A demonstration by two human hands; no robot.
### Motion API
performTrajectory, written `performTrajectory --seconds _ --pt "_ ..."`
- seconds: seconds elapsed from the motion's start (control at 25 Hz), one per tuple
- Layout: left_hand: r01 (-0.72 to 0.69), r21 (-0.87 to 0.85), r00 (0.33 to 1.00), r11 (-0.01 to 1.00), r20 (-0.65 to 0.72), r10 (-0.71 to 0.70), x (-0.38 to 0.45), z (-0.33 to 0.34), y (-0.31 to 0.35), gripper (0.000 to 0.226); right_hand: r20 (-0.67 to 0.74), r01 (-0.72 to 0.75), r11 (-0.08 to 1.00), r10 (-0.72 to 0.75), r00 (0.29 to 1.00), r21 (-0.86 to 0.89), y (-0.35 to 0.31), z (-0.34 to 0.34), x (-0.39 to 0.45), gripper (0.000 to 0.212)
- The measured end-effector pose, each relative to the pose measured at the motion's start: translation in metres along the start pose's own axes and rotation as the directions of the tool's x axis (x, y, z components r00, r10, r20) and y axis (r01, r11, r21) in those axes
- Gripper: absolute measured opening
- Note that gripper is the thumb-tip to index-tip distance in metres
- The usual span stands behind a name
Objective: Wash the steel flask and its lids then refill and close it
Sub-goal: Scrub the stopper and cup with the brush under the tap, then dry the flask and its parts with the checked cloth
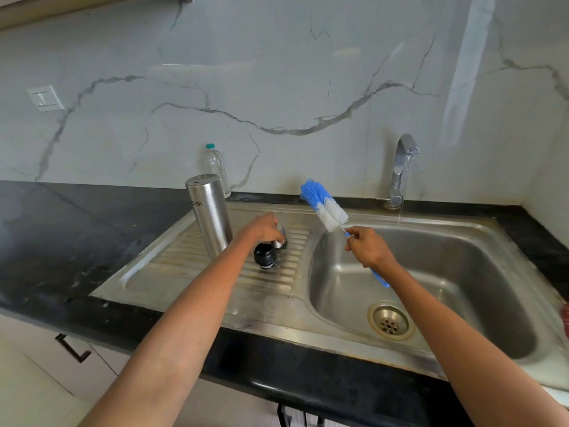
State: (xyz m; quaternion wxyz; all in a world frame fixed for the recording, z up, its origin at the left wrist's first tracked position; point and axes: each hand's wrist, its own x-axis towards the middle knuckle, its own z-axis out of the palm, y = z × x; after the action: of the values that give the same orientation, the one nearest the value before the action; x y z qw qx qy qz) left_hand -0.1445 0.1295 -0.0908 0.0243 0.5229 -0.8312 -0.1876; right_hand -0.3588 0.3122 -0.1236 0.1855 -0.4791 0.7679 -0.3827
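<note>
The left hand (261, 229) reaches over the ribbed drainboard (184, 272) of the steel sink, its fingers curled down around a shiny steel lid (280, 240) that sits on the ridges. How firmly it grips cannot be told, since the hand covers most of the lid. Just below that hand, touching or nearly touching the steel lid, a black inner lid (264, 255) rests on the drainboard. Just to the left of the left hand stands the steel flask (209, 214), upside down with its flat base uppermost and its printed lettering inverted. Behind the flask, against the marble wall, is a clear plastic bottle (217, 167) with a green cap.

The right hand (368, 246) is held over the sink basin (446, 272), clenched round the blue handle of a bottle brush (324, 208). The blue and white bristle head points up and to the left, above the space between the two hands, and the handle's end sticks out below the hand.

Beyond the right hand, a tap (401, 167) runs a thin stream of water into the basin. The drain (389, 322) lies nearer than that hand. The dark surface (61, 241) surrounds the sink.
</note>
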Motion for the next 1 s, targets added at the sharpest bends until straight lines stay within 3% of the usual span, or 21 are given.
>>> performTrajectory --seconds 0.16,0.28,0.44,0.6,0.76,1.0 --pt "0.021 0.004 0.998 1.000 0.051 -0.021 0.003 0.000 -0.001 0.061 0.015 0.049 0.974 -0.047 0.999 -0.222 -0.001 0.003 0.023 0.032" --pt "-0.016 -0.050 0.999 0.999 -0.049 0.014 0.004 -0.009 0.004 0.080 -0.007 0.078 0.894 -0.091 0.996 -0.440 -0.009 0.004 0.048 0.036" --pt "-0.096 -0.040 0.967 0.995 -0.239 0.083 0.012 -0.023 0.011 0.057 -0.048 0.120 0.791 -0.186 0.981 -0.600 -0.028 0.015 0.097 0.041" --pt "-0.110 0.054 0.954 0.992 -0.276 0.121 0.023 -0.026 0.015 0.047 -0.006 0.200 0.770 -0.256 0.967 -0.606 -0.032 0.035 0.156 0.037" --pt "-0.127 0.109 0.950 0.986 -0.272 0.153 0.040 -0.019 0.017 0.044 -0.039 0.252 0.849 -0.304 0.952 -0.464 -0.022 0.053 0.203 0.032" --pt "-0.111 0.171 0.956 0.979 -0.250 0.152 0.063 -0.011 0.020 0.046 -0.094 0.236 0.888 -0.295 0.951 -0.393 -0.003 0.065 0.248 0.035"
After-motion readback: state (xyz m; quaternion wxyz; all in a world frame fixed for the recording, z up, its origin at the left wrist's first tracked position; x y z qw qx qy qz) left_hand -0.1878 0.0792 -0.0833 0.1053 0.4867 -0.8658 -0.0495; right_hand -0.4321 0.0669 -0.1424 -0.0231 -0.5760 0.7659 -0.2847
